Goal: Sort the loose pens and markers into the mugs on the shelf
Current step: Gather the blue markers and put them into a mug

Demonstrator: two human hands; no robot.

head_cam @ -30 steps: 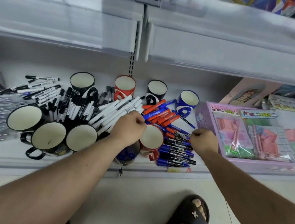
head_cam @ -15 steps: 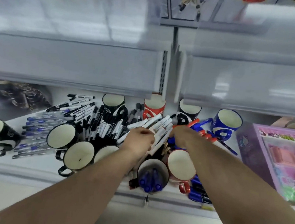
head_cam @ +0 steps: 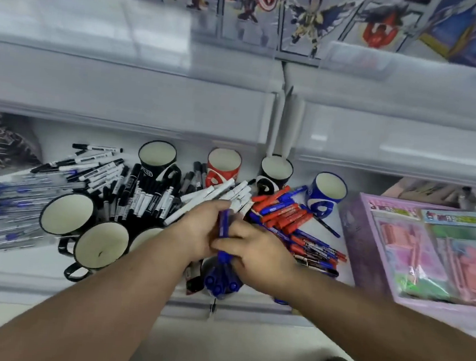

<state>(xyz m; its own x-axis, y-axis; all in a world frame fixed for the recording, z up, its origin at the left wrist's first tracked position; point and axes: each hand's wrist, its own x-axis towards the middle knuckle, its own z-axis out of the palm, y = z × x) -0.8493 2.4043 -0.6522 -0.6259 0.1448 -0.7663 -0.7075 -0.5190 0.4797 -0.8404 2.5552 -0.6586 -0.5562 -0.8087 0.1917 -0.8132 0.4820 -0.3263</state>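
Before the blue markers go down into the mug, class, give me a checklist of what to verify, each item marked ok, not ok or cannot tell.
1. Blue markers are held: ok, the left hand and the right hand both wrap the bunch.
2. Bunch sits over the mug: ok, the lower ends point into its mouth.
3. Room left in that mug: cannot tell, hands and markers hide the inside.
4. No wrong colour in the bunch: cannot tell, fingers cover part of it.
5. Sorting finished: not ok, red and blue markers and black markers lie loose on the shelf.
6. Spare mugs free: ok, several stand empty.
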